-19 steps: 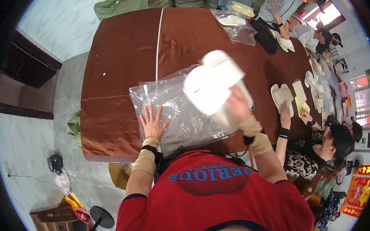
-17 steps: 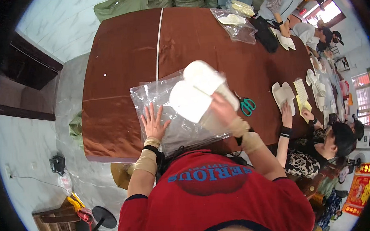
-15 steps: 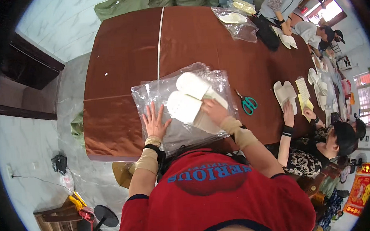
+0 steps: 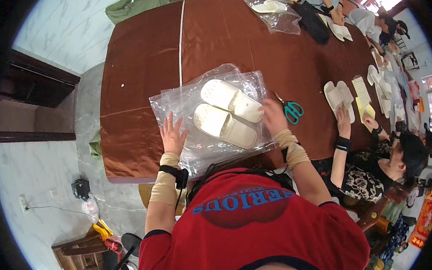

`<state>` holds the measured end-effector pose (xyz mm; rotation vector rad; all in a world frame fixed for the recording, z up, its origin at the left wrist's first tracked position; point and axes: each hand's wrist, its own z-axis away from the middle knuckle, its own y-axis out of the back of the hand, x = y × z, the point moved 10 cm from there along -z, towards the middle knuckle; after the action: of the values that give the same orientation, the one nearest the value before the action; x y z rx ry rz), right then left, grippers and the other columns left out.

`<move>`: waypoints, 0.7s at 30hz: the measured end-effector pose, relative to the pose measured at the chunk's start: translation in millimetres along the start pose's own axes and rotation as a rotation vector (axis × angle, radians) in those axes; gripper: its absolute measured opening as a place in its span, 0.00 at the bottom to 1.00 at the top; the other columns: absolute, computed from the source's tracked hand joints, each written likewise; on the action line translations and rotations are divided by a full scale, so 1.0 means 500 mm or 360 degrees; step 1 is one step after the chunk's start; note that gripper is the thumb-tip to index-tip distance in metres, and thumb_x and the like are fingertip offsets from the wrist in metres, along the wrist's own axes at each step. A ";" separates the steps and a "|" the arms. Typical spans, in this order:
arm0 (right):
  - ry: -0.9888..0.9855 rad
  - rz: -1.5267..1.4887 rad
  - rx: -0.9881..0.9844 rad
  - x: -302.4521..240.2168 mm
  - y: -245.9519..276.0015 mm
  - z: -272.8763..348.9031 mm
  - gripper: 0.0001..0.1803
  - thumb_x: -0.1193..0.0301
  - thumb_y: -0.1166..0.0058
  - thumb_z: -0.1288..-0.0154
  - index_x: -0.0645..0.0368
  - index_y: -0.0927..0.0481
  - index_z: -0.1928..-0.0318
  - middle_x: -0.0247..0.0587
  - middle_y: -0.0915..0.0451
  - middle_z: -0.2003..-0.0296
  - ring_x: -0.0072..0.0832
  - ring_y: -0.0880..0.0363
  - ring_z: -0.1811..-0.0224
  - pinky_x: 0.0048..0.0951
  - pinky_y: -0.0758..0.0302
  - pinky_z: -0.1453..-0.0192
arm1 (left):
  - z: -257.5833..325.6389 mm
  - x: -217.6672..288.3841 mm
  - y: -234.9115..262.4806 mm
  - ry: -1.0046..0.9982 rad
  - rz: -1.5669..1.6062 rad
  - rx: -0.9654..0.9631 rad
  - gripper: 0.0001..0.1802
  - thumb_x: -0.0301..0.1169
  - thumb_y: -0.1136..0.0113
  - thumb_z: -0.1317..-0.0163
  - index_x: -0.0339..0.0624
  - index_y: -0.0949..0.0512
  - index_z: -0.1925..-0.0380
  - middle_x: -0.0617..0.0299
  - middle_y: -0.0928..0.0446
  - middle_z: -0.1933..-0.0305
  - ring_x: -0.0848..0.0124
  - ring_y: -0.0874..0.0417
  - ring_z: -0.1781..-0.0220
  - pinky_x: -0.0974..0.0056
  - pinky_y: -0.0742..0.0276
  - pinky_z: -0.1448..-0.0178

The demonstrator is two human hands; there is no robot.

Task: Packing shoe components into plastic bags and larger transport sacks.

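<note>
A pair of white slide slippers (image 4: 239, 134) lies side by side, slanted, on a small stack of clear plastic bags (image 4: 175, 104) in front of me. My left hand (image 4: 172, 137) is open, its fingers spread over the left part of the bags, apart from the slippers. Just right of the upper slipper's strap end, my right hand (image 4: 274, 117) hovers by the right edge of the bags. Its fingers look loosely apart and hold nothing; they are a little blurred. Teal-handled scissors (image 4: 293, 112) rest on the brown cloth beside that hand.
A brown cloth covers the table (image 4: 140, 85), with a pale strip (image 4: 181, 44) running across it. A bagged slipper (image 4: 270, 6) lies at the far edge. To my right, a co-worker's hand (image 4: 343, 121) touches another white pair (image 4: 338, 95); yellow sheets (image 4: 363, 95) lie beside it.
My right hand has let go of the slippers and moved right, off their straps. The slippers stay on the bags. My left hand has shifted slightly toward me.
</note>
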<state>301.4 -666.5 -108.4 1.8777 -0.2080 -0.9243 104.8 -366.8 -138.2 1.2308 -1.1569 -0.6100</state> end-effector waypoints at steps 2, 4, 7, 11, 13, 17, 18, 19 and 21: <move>-0.0395 0.0287 0.0233 0.109 0.069 0.031 0.19 0.74 0.45 0.45 0.55 0.26 0.50 0.49 0.33 0.42 0.49 0.34 0.41 0.43 0.32 0.40 | -0.021 0.078 0.073 -0.0116 0.0066 0.0254 0.19 0.32 0.38 0.46 0.45 0.24 0.53 0.55 0.32 0.38 0.52 0.31 0.39 0.49 0.35 0.39; -0.0719 0.0588 0.0260 0.191 0.095 0.072 0.25 0.75 0.45 0.44 0.54 0.30 0.44 0.52 0.35 0.41 0.51 0.35 0.41 0.44 0.31 0.41 | -0.029 0.157 0.081 -0.0221 0.0363 0.0095 0.18 0.32 0.38 0.45 0.45 0.24 0.53 0.54 0.29 0.42 0.53 0.27 0.44 0.52 0.31 0.43; -0.0852 0.0739 0.0096 0.272 0.069 0.122 0.31 0.76 0.44 0.44 0.52 0.35 0.38 0.51 0.36 0.42 0.50 0.33 0.43 0.43 0.29 0.42 | -0.019 0.289 0.003 -0.0096 0.0958 -0.0511 0.16 0.26 0.42 0.42 0.38 0.25 0.52 0.46 0.25 0.48 0.54 0.19 0.59 0.62 0.22 0.55; -0.0811 0.0717 -0.0042 0.279 0.052 0.132 0.33 0.75 0.43 0.45 0.51 0.35 0.37 0.51 0.33 0.46 0.47 0.31 0.44 0.42 0.27 0.44 | -0.008 0.366 -0.104 -0.0333 0.0811 -0.0639 0.25 0.33 0.40 0.41 0.38 0.30 0.45 0.45 0.37 0.36 0.52 0.20 0.55 0.58 0.24 0.49; -0.0750 0.0702 -0.0036 0.271 0.053 0.130 0.34 0.75 0.43 0.45 0.51 0.36 0.36 0.50 0.32 0.48 0.46 0.31 0.44 0.41 0.26 0.45 | -0.008 0.359 -0.148 -0.0431 0.0544 -0.0599 0.28 0.35 0.39 0.41 0.38 0.33 0.42 0.44 0.43 0.31 0.52 0.20 0.54 0.57 0.25 0.47; -0.0971 0.0210 -0.0089 0.296 0.067 0.143 0.36 0.72 0.42 0.45 0.54 0.38 0.34 0.50 0.27 0.51 0.43 0.26 0.51 0.37 0.24 0.53 | 0.038 0.351 -0.190 -0.0619 0.0537 -0.0758 0.32 0.37 0.39 0.41 0.39 0.36 0.39 0.45 0.49 0.29 0.53 0.21 0.52 0.56 0.28 0.43; -0.1146 -0.0260 -0.0033 0.320 0.062 0.157 0.37 0.71 0.41 0.45 0.56 0.39 0.34 0.49 0.26 0.52 0.39 0.24 0.54 0.35 0.24 0.54 | 0.050 0.365 -0.188 -0.0712 0.0687 -0.0819 0.31 0.36 0.39 0.41 0.38 0.35 0.40 0.45 0.46 0.30 0.55 0.21 0.52 0.57 0.28 0.44; -0.1153 -0.0259 -0.0029 0.331 0.062 0.166 0.37 0.71 0.41 0.45 0.56 0.39 0.34 0.49 0.26 0.52 0.39 0.24 0.54 0.35 0.24 0.54 | 0.045 0.372 -0.180 -0.0719 0.0688 -0.0824 0.31 0.36 0.39 0.41 0.38 0.35 0.40 0.45 0.46 0.30 0.55 0.21 0.52 0.57 0.28 0.44; -0.0899 -0.1081 0.0076 0.314 0.043 0.166 0.38 0.66 0.38 0.46 0.56 0.38 0.35 0.46 0.23 0.54 0.30 0.23 0.58 0.30 0.26 0.54 | 0.037 0.373 -0.187 -0.0478 0.0994 -0.1050 0.31 0.37 0.39 0.43 0.37 0.35 0.41 0.43 0.41 0.35 0.47 0.29 0.42 0.55 0.29 0.41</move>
<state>359.3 -815.7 -188.0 1.7037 0.0875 -1.9229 173.0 -563.2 -163.1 0.1940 -1.3520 -0.6293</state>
